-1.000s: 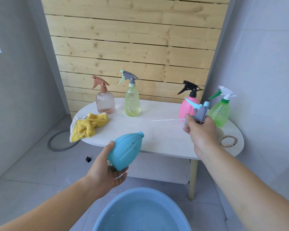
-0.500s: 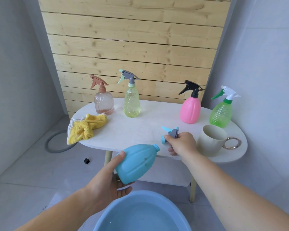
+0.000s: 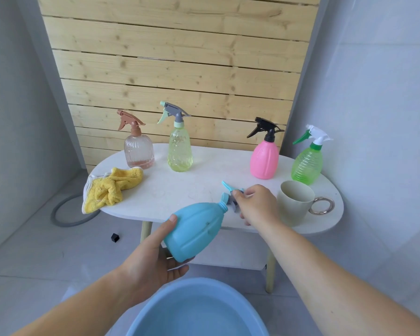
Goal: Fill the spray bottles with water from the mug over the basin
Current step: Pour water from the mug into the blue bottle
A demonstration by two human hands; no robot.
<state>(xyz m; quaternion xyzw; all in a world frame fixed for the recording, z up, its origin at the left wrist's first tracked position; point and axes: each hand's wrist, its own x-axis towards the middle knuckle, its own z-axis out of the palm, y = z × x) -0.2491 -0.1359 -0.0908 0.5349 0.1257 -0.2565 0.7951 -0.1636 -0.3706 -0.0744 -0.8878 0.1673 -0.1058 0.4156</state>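
My left hand (image 3: 153, 260) grips the base of a light blue spray bottle (image 3: 197, 229) with no cap, tilted with its open neck pointing up and right, above the blue basin (image 3: 199, 283) of water. My right hand (image 3: 257, 204) rests low on the white table (image 3: 180, 190), its fingers curled round the bottle's teal and grey spray head (image 3: 228, 187), which lies on the tabletop. The beige mug (image 3: 294, 202) with a metal ring handle stands just right of that hand.
Along the back of the table stand a clear bottle with a brown head (image 3: 138, 151), a yellow-green one (image 3: 180, 151), a pink one (image 3: 264, 158) and a green one (image 3: 307, 163). A yellow cloth (image 3: 112, 187) lies at the left end. A hose ring (image 3: 58, 214) lies on the floor.
My right hand has brought the spray head down from beside the pink bottle onto the tabletop. My left hand has moved the blue bottle right and tilted it further.
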